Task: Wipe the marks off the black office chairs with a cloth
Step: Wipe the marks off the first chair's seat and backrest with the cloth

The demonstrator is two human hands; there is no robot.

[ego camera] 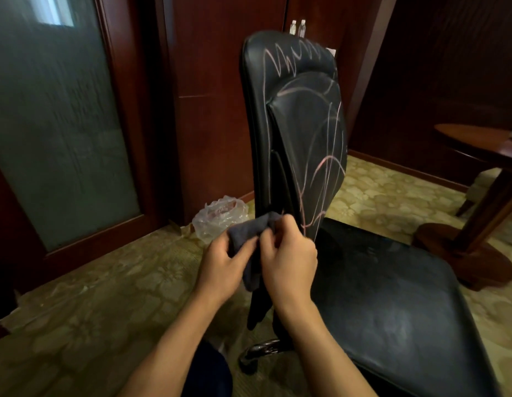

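At the far left I see a door (60,121) with a frosted glass panel in a dark red wooden frame. To the right of it, on the patterned carpet (111,296), there is a crumpled clear plastic bag (220,217), close to the wood wall and just behind the hands.

Next comes my left hand (223,267). Its fingers are curled around the dark grey cloth (249,239), which is bunched between both hands, and a long end of the cloth hangs down below them. My right hand (289,265) is just beside the left one; its thumb and fingertips pinch the upper fold of the same cloth. Both hands hold the cloth in front of the lower edge of the backrest, but I cannot tell if the cloth touches the chair.

The black office chair (392,305) stands to the right of the hands, the seat toward me and the backrest upright. The backrest carries many pale pink marks (300,57): zigzag lines at the top and long curved lines lower down. Behind the top of the backrest two small bottles (298,27) are visible.

At the far right stands a round wooden table (478,144) on a heavy round base, well apart from the chair.
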